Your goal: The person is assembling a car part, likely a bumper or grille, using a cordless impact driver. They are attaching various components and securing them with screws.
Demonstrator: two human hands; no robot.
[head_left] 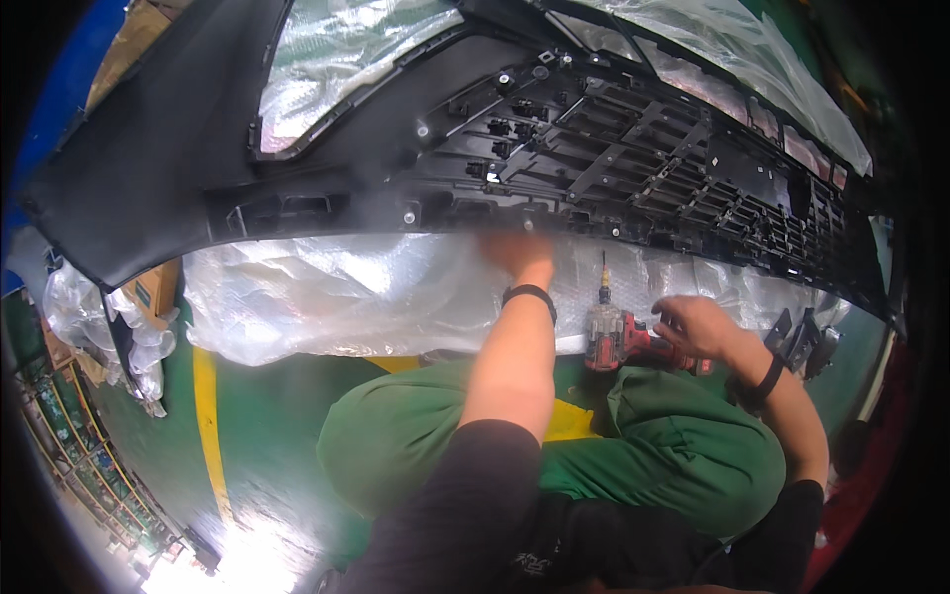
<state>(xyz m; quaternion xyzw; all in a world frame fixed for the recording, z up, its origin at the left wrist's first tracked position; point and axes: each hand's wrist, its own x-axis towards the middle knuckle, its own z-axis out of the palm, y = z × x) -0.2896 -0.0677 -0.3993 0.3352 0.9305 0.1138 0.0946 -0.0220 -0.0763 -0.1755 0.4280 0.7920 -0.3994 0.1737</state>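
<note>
A large black plastic car bumper (356,198) lies across the view, its ribbed inner side with a grille lattice (683,168) facing me. My left hand (514,253) is at the bumper's near edge, beside a light-coloured round fastener (528,225). Motion smears its fingers, and whatever they may hold is hidden. My right hand (698,325) is just above the handle of a red and grey cordless drill (607,337), fingers loosely bent and apart, with nothing seen in them. The drill's bit points away from me, toward the bumper.
Clear bubble wrap (327,297) spreads under the bumper. My green-trousered legs (673,445) are folded close to it. Black parts (807,342) lie at the right, and a cardboard box (153,292) with plastic bags stands at the left. A yellow line (206,416) crosses the green floor.
</note>
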